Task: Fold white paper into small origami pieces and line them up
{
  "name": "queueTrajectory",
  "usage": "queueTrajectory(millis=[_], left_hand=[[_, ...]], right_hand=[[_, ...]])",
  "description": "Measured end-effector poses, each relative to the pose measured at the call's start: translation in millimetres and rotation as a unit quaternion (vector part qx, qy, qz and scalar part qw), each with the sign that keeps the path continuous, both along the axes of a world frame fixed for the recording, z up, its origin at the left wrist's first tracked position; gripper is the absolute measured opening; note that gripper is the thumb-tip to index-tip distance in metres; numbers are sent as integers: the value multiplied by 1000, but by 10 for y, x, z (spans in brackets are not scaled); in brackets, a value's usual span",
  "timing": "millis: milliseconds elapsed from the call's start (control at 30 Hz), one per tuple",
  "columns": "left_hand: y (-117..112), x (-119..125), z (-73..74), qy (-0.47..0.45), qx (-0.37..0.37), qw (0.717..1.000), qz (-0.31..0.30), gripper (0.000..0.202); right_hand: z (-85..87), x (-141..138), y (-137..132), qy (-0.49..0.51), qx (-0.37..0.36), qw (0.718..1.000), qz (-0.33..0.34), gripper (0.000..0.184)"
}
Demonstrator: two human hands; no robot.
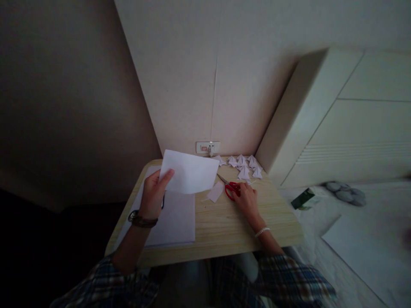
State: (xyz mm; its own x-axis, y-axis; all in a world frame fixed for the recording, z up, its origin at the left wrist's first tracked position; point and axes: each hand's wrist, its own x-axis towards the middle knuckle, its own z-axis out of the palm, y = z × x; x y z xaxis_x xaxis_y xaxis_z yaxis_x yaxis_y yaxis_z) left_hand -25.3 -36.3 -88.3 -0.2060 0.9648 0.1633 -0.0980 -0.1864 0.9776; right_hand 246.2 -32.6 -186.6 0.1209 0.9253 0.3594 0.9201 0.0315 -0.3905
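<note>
My left hand (pixel 153 193) is closed on the corner of a white sheet of paper (pixel 190 173) and holds it up above the wooden table (pixel 224 226). My right hand (pixel 246 199) rests on the table with its fingers at the red handles of a pair of scissors (pixel 229 186) lying flat. A small cut scrap of paper (pixel 215 191) lies just left of the scissors. A stack of white paper (pixel 173 220) lies under my left hand.
Several small folded paper pieces (pixel 244 166) sit at the table's far edge by the wall. A wall socket (pixel 208 147) is behind them. A white headboard (pixel 334 119) and bed with a sheet of paper (pixel 362 252) lie to the right.
</note>
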Motion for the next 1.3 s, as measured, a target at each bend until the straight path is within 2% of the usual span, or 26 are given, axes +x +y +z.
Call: queueTrajectory(millis=[200,367,467,567,633,767,900,1100,1300], left_hand=[[-45,-22,79,-64,-7,998,-4,38],[-109,-2,173,-79,-31,996,-23,38],[-133,35,220,-73,-47,996,-32,37],[-133,73,239,-67,-52,996,-35,35],[-126,85,234,-65,-52,996,-38,34],[-122,67,203,-59,-57,996,-42,34],[-133,10,178,-51,-57,996,-36,35],[-133,-53,150,-59,-27,997,-34,30],[-115,-16,136,-98,-11,993,-69,20]], right_hand=[[30,-14,-9,50,-16,998,16,20],[190,-18,-8,155,-24,986,58,21],[368,-58,-46,252,-39,959,127,26],[555,-129,-128,346,-61,916,194,32],[645,-175,-182,398,-69,890,214,32],[707,-225,-230,472,-72,853,211,28],[735,-241,-234,510,-56,836,195,22],[855,-255,-276,522,-31,831,190,14],[903,-155,-325,521,0,835,176,14]])
